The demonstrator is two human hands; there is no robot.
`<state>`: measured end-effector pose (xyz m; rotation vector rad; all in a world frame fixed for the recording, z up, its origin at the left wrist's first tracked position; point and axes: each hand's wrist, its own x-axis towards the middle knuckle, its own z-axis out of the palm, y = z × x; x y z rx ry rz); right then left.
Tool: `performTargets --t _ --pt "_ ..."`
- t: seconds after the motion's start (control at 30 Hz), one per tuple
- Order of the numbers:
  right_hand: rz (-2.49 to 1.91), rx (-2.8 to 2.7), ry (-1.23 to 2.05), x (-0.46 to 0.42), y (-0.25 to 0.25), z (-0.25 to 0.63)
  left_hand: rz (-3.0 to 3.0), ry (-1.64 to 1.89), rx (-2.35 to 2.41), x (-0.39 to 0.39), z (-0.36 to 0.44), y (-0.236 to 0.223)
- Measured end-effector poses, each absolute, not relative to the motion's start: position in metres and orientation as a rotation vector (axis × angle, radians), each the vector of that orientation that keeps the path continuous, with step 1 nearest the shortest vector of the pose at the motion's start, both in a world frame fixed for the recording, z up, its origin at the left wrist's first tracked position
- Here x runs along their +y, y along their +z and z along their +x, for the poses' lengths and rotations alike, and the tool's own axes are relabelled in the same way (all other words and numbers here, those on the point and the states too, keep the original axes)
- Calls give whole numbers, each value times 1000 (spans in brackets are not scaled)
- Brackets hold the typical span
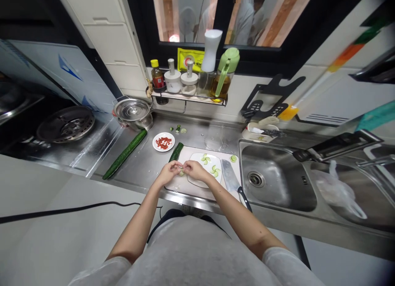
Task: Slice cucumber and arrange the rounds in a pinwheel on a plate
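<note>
My left hand (169, 171) and my right hand (195, 170) meet over the cutting board (193, 192), fingertips pinched together on what looks like a thin cucumber slice (181, 167). Just below the fingers, more pale green slices lie on the board, partly hidden. Beneath my right hand is a white plate (197, 156) bearing fanned cucumber slices (214, 170) in two small groups. A cut cucumber piece (176, 152) rests at the board's left edge. To the right lies a kitchen knife (230, 175), its black handle toward me, with a cucumber slice (233, 159) near its tip.
A small plate of chopped red pieces (163, 142), a whole cucumber (125, 154) and a lidded steel pot (134, 112) stand left. Cucumber scraps (178, 129) lie behind. The sink (277, 179) is right; a shelf of condiments (188, 97) hangs above.
</note>
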<state>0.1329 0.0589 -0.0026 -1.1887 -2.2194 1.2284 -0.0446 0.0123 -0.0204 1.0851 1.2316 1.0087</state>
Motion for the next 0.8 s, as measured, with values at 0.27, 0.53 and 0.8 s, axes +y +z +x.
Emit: performTargets --t 0.27,0.53,0.8 --pt "-1319 -1882 1354 57 1 171 632 911 1369 8 -9 -21" --pt "-1333 -1829 1301 48 5 199 443 777 1134 20 17 -6" --pt "-1446 -1800 1269 35 -10 214 510 798 1145 27 33 -13"
